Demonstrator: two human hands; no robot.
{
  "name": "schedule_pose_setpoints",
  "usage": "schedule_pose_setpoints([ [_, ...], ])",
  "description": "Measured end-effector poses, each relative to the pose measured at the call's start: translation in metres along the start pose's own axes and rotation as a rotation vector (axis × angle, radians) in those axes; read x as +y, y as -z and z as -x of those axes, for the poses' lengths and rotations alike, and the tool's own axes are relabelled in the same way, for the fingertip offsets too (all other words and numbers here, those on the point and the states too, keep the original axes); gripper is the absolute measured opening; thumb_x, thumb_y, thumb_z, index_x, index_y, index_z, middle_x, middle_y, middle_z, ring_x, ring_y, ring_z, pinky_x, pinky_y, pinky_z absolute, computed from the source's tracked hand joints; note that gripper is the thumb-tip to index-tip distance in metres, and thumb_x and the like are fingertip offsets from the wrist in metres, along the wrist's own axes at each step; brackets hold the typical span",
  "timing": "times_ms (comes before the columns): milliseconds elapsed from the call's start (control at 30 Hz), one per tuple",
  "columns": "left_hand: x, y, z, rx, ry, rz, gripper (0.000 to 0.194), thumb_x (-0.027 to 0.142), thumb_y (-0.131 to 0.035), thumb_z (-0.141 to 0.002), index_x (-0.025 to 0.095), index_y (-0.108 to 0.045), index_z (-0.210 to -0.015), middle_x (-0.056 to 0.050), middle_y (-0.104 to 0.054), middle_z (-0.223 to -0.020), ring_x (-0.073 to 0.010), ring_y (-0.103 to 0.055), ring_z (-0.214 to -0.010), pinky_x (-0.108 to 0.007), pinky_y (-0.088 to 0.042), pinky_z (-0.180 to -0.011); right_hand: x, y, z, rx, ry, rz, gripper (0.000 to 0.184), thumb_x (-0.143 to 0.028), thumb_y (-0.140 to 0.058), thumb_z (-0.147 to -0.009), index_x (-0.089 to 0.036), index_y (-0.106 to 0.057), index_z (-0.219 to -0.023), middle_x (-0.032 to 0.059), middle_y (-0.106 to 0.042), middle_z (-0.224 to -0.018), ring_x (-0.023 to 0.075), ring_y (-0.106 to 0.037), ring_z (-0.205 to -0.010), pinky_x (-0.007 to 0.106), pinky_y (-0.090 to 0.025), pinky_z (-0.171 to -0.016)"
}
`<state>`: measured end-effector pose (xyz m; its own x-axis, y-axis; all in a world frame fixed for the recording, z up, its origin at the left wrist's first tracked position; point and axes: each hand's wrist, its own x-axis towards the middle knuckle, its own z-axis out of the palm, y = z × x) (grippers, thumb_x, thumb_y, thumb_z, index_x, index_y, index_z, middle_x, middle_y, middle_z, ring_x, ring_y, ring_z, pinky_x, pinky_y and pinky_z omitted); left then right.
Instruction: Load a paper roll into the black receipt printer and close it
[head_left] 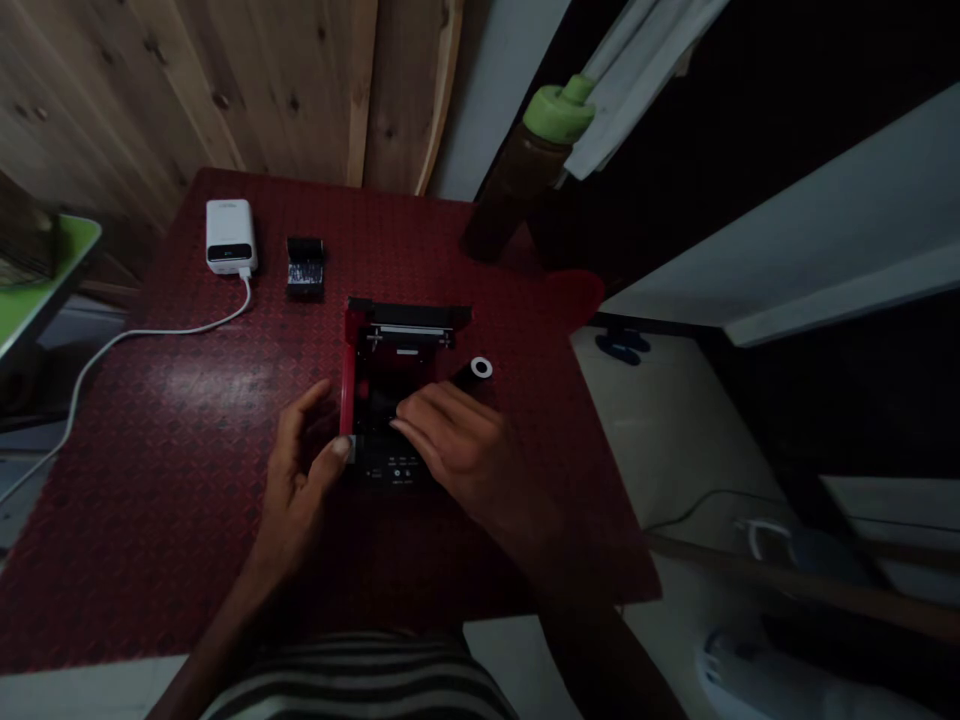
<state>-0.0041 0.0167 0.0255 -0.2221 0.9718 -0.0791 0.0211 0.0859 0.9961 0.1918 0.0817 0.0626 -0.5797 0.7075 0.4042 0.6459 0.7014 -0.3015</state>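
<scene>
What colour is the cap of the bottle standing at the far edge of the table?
Light green; the cap tops a dark brown bottle, seen in the head view.

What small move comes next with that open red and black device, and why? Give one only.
Probably seat whatever the right hand is pressing into the open bay of the red and black device. The lid stands open, the left hand steadies the device's left side, and the right fingers reach inside. A small roll lies just beside it.
</scene>
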Motion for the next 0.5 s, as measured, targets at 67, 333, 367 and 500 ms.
schedule_pose_setpoints([
  [67, 0.010, -0.003, -0.010, 0.043, -0.070, -0.043, 0.061, 0.053, -0.069, -0.104, 0.030, -0.059, -0.160, -0.012, -0.061, -0.164, -0.0345, -0.063, -0.145, -0.051, -0.055, -0.117, -0.003, -0.001, 0.006, 0.048, -0.015, -0.003, 0.031, -0.009, -0.054, -0.114, -0.022, -0.070, -0.090, 0.0027, -0.074, -0.088, 0.0167, -0.070, -0.085, 0.029, -0.057, -0.080],
  [333, 0.039, -0.021, -0.082, 0.031, -0.317, -0.076, 0.046, 0.058, -0.056, -0.113, 0.027, -0.072, -0.143, -0.006, -0.072, -0.145, -0.0288, -0.063, -0.140, -0.044, -0.049, -0.121, -0.013, -0.008, 0.019, 0.245, -0.033, 0.063, 0.023, -0.005, -0.061, -0.109, -0.021, -0.073, -0.098, 0.0035, -0.076, -0.089, 0.0172, -0.070, -0.080, 0.030, -0.059, -0.076],
  [367, 0.040, -0.023, -0.084, 0.046, -0.316, -0.068, 0.045, 0.059, -0.054, -0.113, 0.025, -0.075, -0.134, -0.007, -0.074, -0.138, -0.0279, -0.066, -0.134, -0.044, -0.050, -0.118, -0.013, -0.009, 0.021, 0.263, -0.026, 0.077, 0.023, -0.005, -0.062, -0.109, -0.021, -0.073, -0.098, 0.0037, -0.076, -0.089, 0.0175, -0.069, -0.079, 0.031, -0.058, -0.075],
  [500, 0.038, -0.021, -0.076, 0.090, -0.323, -0.076, 0.036, 0.056, -0.063, -0.110, 0.023, -0.074, -0.102, -0.008, -0.075, -0.137, -0.0273, -0.066, -0.135, -0.045, -0.050, -0.119, -0.018, -0.009, 0.030, 0.302, 0.018, 0.099, 0.024, -0.004, -0.063, -0.108, -0.024, -0.075, -0.098, 0.0052, -0.079, -0.095, 0.0182, -0.068, -0.079, 0.033, -0.056, -0.071],
])
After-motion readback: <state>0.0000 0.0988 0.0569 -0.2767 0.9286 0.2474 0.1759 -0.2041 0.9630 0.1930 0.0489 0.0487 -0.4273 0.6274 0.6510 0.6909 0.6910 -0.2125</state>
